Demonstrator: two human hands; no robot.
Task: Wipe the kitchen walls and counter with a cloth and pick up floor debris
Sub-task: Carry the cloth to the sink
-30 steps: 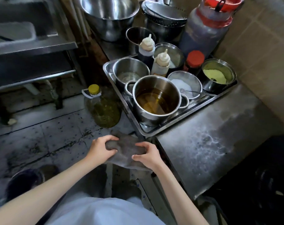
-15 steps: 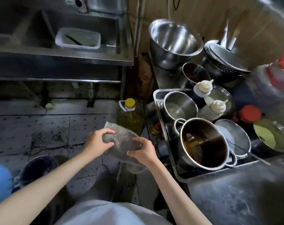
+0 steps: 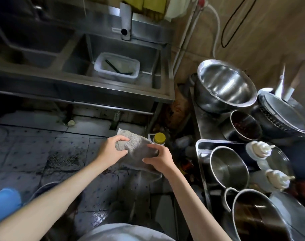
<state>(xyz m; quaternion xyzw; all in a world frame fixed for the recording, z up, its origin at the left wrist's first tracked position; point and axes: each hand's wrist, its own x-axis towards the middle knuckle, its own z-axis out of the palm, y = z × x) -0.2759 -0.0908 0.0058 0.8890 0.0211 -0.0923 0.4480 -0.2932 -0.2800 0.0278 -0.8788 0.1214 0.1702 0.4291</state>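
Open tiled floor [image 3: 35, 153] spreads to the left and below the hands, with only a blue object [image 3: 4, 200] and a dark bucket rim [image 3: 43, 187] at its near-left edge. Straight ahead, the steel sink unit [image 3: 96, 87] blocks passage. To the right, a yellow-capped oil bottle [image 3: 159, 139] stands near the counter, whose tray [image 3: 200, 164] is crowded with pots, a large bowl [image 3: 225, 87] and squeeze bottles [image 3: 259, 149].
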